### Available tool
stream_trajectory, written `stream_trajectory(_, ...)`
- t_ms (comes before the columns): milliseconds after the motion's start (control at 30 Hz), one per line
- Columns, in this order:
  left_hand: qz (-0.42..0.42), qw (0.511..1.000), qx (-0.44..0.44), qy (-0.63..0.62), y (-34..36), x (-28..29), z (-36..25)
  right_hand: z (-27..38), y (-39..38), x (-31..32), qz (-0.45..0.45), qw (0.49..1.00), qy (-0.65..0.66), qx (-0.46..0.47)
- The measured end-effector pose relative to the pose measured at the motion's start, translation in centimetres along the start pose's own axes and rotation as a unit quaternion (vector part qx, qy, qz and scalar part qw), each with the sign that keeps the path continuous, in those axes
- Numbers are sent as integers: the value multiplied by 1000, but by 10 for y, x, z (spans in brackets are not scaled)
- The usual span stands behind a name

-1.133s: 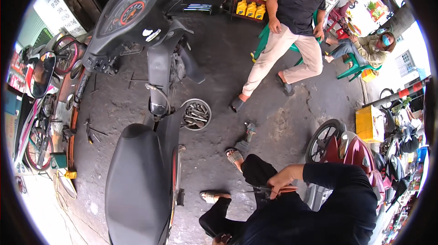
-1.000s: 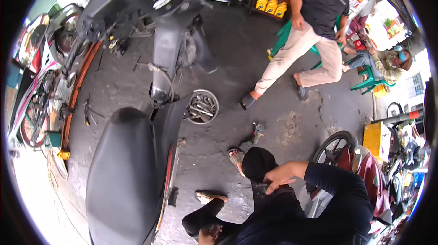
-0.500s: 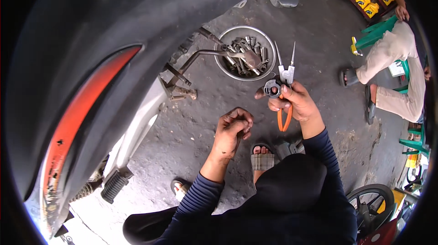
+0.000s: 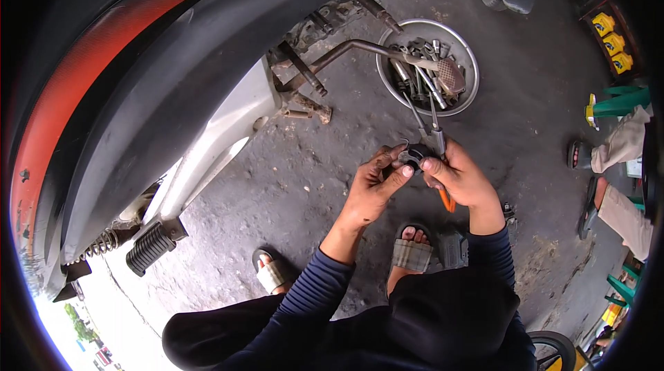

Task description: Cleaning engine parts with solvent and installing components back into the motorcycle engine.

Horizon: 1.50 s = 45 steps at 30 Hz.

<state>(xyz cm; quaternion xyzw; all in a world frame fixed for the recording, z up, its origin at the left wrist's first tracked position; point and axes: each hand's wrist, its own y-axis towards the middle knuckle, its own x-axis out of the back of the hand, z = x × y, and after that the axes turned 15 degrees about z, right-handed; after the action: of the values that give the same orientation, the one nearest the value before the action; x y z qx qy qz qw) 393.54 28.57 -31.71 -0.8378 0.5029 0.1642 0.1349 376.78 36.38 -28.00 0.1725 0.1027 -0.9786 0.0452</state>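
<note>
Since half a second ago the left hand (image 4: 373, 191), then apart and lower, has closed in and now pinches the small dark round part (image 4: 415, 155) between thumb and fingers. The right hand (image 4: 460, 179) grips that part together with orange-handled needle-nose pliers (image 4: 437, 141), their slim metal tips pointing up. Just beyond, on rough grey concrete, a round metal bowl (image 4: 470, 87) holds assorted steel tools, crossed by the motorcycle's kick-start lever (image 4: 366, 46).

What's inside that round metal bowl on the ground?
The metal bowl holds a jumble of loose metal tools and parts. The kick lever's pedal lies across it, hiding what sits beneath; the bottom is covered.
</note>
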Motion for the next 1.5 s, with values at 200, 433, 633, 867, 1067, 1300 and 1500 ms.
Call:
stream_trajectory(200, -131, 965, 10, -227, -13, 15, 27, -16, 20, -17, -29, 998, -15, -51)
stream_trajectory(433, -228, 954, -48, -189, -10, 44, 5, -99, -15, 41, -137, 795, -544, -230)
stream_trajectory(633, -295, 954, -57, -22, 0, 49, -33, -47, 47, -19, -126, 912, -379, 96)
stream_trajectory(867, -236, 967, -88, -32, 16, 47, -35, -31, 112, -32, -140, 852, -415, 286)
stream_trajectory(1067, -179, 926, -112, -312, 14, 57, -37, -21, 122, -40, -152, 797, -471, 347)
stream_trajectory(1300, -137, 890, -75, -429, -31, 54, 11, 25, 205, -23, -6, 988, -156, -10)
stream_trajectory(1500, -129, 905, -15, -405, -54, 42, 19, 44, 254, -52, 44, 988, 39, -142)
